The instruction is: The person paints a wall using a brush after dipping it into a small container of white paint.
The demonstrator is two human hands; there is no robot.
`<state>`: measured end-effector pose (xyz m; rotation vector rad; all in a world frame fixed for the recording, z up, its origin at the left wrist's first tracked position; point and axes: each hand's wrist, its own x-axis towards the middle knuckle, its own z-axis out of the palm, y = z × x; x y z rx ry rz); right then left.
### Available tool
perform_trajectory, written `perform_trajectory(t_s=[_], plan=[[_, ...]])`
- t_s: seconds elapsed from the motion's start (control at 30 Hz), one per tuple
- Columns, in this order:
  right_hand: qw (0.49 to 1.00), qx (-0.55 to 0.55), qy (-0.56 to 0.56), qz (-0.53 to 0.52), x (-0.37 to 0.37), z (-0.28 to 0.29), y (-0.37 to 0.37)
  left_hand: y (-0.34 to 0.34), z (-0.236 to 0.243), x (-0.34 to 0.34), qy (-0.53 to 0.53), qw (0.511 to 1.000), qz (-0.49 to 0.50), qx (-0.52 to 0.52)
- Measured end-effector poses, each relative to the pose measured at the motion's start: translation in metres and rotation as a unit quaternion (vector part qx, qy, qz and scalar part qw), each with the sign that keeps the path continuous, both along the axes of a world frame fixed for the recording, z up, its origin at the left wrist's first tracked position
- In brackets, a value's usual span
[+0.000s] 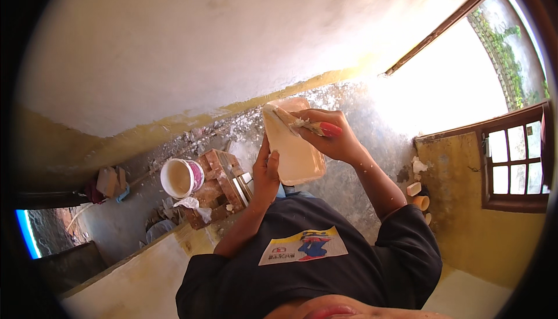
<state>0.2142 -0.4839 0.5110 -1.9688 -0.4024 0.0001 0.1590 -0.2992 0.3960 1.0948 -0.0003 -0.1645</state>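
My left hand (268,174) grips the left side of a shallow rectangular plastic tray (317,165) in front of my chest. Smooth cream-coloured paste or paint coats the tray's inside. My right hand (337,140) is closed around a flat hand tool (329,129) with a red-ended handle. Pale paste covers the tool's head, which lies over the far left part of the tray; whether it is a scraper or a brush I cannot tell.
Left of me, a white bucket (181,178) of pale material stands by a wooden stool-like piece (218,171). Ahead rises a pale wall (192,46) with a yellowish lower band. Splatters cover the floor (360,185). A bright doorway and brown-framed window (514,162) are at right.
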Motion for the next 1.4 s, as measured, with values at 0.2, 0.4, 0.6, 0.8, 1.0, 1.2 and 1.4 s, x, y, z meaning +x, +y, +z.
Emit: perform_trajectory(t_s=[0.2, 0.4, 0.6, 0.8, 1.0, 1.2, 1.4], plan=[[0.991, -0.100, -0.073, 0.048, 0.052, 0.007, 0.016, 0.023, 0.007, 0.051, -0.006, 0.999, -0.011, -0.030], [0.977, -0.157, -0.135, 0.051, 0.087, 0.024, 0.023, 0.034, 0.012, 0.096, -0.012, 0.999, -0.035, -0.025], [0.963, -0.198, -0.173, 0.053, 0.106, 0.021, 0.022, 0.041, 0.009, 0.123, 0.004, 0.998, -0.063, -0.026], [0.962, -0.213, -0.161, 0.058, 0.125, 0.018, -0.001, 0.028, 0.003, 0.143, 0.029, 0.996, -0.074, -0.047], [0.962, -0.206, -0.163, 0.068, 0.149, 0.011, -0.047, -0.008, 0.011, 0.160, 0.034, 0.996, -0.079, -0.032], [0.961, -0.183, -0.190, 0.079, 0.177, 0.008, -0.111, -0.078, 0.019, 0.180, 0.061, 0.996, -0.058, -0.037], [0.976, -0.137, -0.145, 0.085, 0.204, 0.001, -0.187, -0.158, -0.001, 0.201, 0.067, 0.996, -0.012, -0.063]])
